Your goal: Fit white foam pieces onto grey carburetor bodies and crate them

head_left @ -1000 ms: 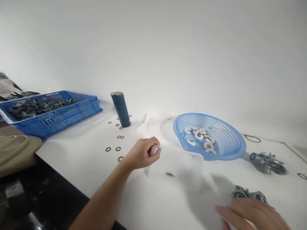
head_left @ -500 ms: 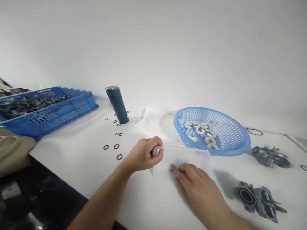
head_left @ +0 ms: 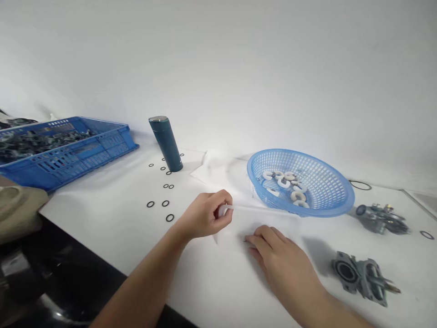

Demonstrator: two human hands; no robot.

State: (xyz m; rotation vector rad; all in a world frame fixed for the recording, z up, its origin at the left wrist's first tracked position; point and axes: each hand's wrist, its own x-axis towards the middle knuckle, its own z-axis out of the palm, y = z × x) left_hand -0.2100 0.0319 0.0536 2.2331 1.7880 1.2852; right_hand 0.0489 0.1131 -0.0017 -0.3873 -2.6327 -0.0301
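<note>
My left hand (head_left: 208, 214) is closed on the near-left rim of a translucent white plastic container (head_left: 264, 212), whose outline blends into the white table. My right hand (head_left: 278, 255) lies low at the container, with thumb and index finger together. A tiny dark bit shows at its index fingertip; what it is I cannot make out. Just behind the container stands a blue plastic colander (head_left: 336, 189) holding several white and cream C-shaped pieces (head_left: 298, 196). Two metal carburetors, a nearer one (head_left: 365, 277) and a farther one (head_left: 384, 218), lie right of my right hand.
Several black O-rings (head_left: 165, 203) lie spread on the white table (head_left: 112, 218) at left, around a teal flask (head_left: 168, 145). A blue crate (head_left: 88, 157) full of metal parts stands at far left. Larger black rings (head_left: 361, 185) lie at right.
The view has shifted slightly, so most things sit a little higher. My right thumb and index finger have drawn closer together. My left hand keeps its hold on the container's rim.
</note>
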